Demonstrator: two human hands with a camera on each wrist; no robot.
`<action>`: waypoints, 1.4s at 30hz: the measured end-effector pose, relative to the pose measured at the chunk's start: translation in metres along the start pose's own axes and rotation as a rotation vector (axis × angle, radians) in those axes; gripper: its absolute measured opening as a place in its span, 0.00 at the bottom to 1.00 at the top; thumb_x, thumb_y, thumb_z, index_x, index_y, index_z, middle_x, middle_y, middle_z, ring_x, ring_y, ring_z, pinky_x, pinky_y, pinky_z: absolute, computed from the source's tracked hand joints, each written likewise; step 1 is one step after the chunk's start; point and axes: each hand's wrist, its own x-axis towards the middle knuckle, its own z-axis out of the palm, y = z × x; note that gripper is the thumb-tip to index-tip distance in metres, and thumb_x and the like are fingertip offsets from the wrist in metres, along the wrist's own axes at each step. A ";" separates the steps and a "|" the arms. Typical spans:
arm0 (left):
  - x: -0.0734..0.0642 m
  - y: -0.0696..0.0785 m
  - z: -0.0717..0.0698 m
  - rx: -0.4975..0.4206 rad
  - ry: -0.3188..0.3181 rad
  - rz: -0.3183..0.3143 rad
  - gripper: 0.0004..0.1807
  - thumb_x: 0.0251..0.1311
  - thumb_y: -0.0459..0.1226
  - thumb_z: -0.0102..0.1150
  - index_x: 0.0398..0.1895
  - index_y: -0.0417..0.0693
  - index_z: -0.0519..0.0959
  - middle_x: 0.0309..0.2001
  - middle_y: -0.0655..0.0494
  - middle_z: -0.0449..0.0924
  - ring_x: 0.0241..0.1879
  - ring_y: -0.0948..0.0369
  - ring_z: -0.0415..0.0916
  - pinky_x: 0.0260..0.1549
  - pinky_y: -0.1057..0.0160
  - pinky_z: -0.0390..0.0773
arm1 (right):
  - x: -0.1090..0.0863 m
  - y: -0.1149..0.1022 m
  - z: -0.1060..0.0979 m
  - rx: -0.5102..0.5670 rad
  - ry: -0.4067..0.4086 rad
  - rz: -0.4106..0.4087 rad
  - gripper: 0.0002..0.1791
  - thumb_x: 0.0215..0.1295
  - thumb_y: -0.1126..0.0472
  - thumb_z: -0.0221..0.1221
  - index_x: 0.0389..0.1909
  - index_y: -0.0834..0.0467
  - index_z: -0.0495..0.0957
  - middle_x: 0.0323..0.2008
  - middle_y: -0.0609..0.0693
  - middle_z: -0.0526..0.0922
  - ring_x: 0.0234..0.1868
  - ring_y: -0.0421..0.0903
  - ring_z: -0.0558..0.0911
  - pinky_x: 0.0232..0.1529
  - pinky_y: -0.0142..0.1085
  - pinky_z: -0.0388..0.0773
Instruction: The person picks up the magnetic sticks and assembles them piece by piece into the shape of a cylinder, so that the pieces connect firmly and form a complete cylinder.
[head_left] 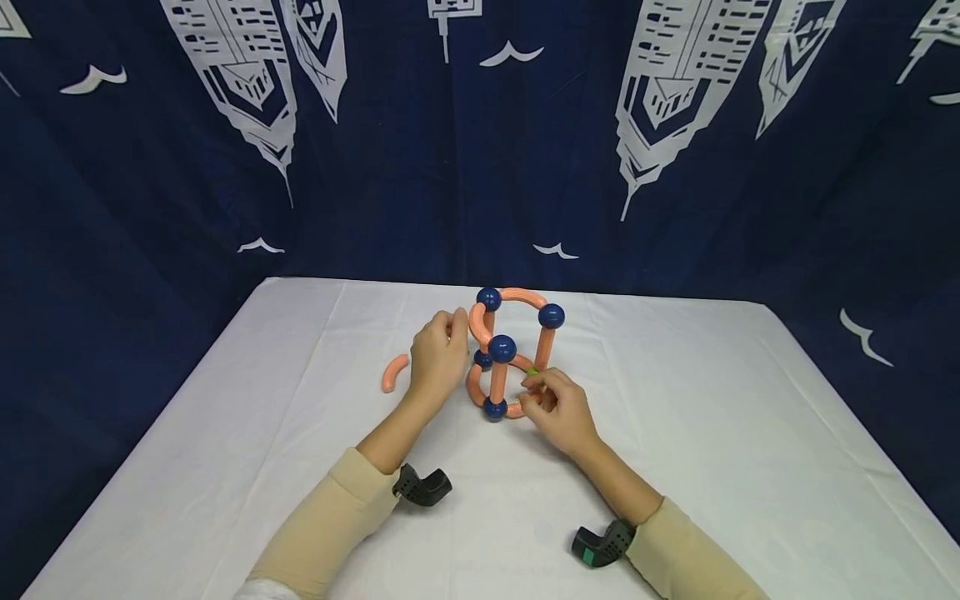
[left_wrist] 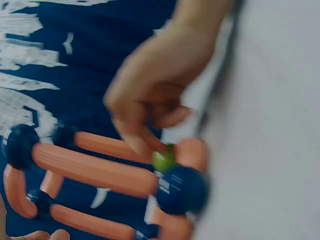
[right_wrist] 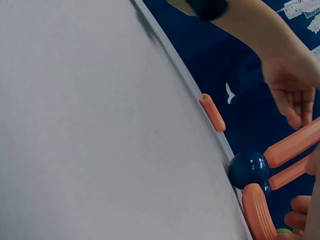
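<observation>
A frame of orange rods (head_left: 498,383) and blue balls (head_left: 502,348) stands upright on the table, with curved rods at top and bottom and straight ones between. At its lower right corner is a small green ball (left_wrist: 162,161), mostly hidden by my right hand (head_left: 561,412), whose curled fingers are at it and seem to pinch it. Beside the upper left curved rod (head_left: 477,323) is my left hand (head_left: 441,354), fingers loosely bent and slightly apart from the rod. It appears to hold nothing.
Left of my left hand lies a loose curved orange rod (head_left: 393,372). A white cloth covers the table (head_left: 262,467). Behind its far edge hangs a dark blue curtain (head_left: 450,183) with white prints. Each wrist wears a black camera (head_left: 423,486).
</observation>
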 end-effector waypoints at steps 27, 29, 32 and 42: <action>-0.040 -0.065 0.021 0.087 -0.465 0.355 0.18 0.54 0.42 0.72 0.45 0.43 0.81 0.36 0.57 0.79 0.36 0.62 0.73 0.38 0.63 0.74 | 0.026 0.024 -0.012 0.029 -0.084 0.448 0.17 0.57 0.63 0.68 0.46 0.66 0.80 0.45 0.59 0.82 0.48 0.54 0.79 0.43 0.36 0.72; -0.040 -0.066 0.022 0.092 -0.457 0.359 0.18 0.54 0.42 0.72 0.45 0.44 0.81 0.36 0.57 0.79 0.36 0.62 0.72 0.38 0.63 0.74 | 0.025 0.024 -0.012 0.032 -0.084 0.441 0.16 0.57 0.63 0.68 0.45 0.65 0.81 0.45 0.59 0.82 0.48 0.54 0.79 0.43 0.37 0.73; -0.040 -0.066 0.023 0.104 -0.441 0.367 0.16 0.54 0.41 0.72 0.43 0.44 0.81 0.35 0.58 0.78 0.35 0.63 0.72 0.36 0.63 0.73 | 0.024 0.025 -0.013 0.033 -0.084 0.436 0.14 0.57 0.63 0.69 0.43 0.65 0.81 0.43 0.58 0.82 0.47 0.53 0.79 0.42 0.36 0.72; -0.037 -0.066 0.018 0.130 -0.384 0.380 0.11 0.53 0.38 0.72 0.37 0.45 0.80 0.33 0.58 0.77 0.34 0.59 0.71 0.35 0.62 0.71 | 0.023 0.023 -0.013 0.009 -0.097 0.411 0.13 0.54 0.63 0.70 0.38 0.64 0.81 0.35 0.55 0.81 0.38 0.51 0.78 0.36 0.33 0.71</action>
